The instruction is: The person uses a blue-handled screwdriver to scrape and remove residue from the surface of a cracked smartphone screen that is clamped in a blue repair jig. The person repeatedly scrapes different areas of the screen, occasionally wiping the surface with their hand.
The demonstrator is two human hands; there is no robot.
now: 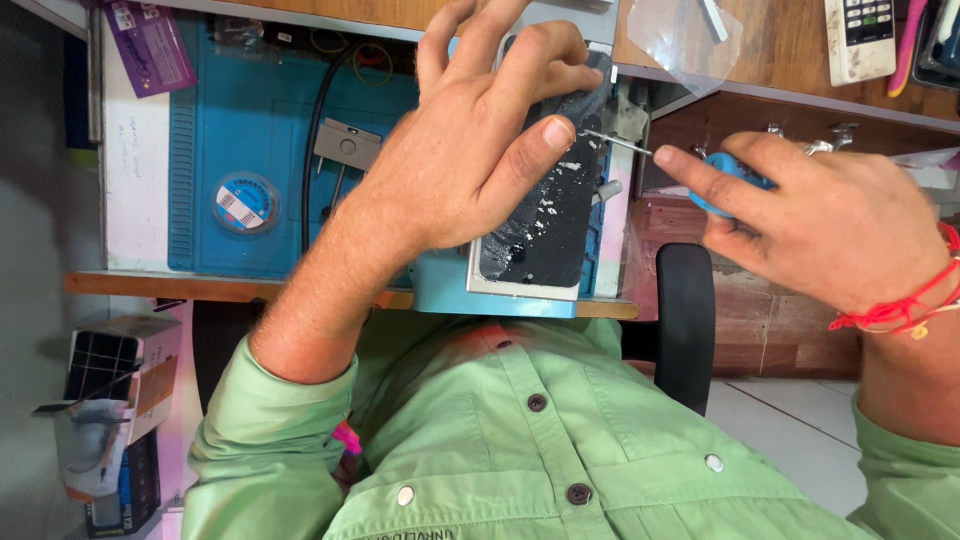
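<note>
Left hand [470, 150] pressing cracked phone [545, 225] on blue mat [250, 130], right hand [830, 220] gripping blue-handled screwdriver [725, 180]

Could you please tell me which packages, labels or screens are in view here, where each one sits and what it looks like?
Dark cracked phone screen: on the blue mat, under the left hand.
Round white label on a blue disc: left on the mat.
Purple flat packet: top left.
Clear plastic bag: top shelf.
White keypad device: top right.
Cardboard box: lower left.
</note>
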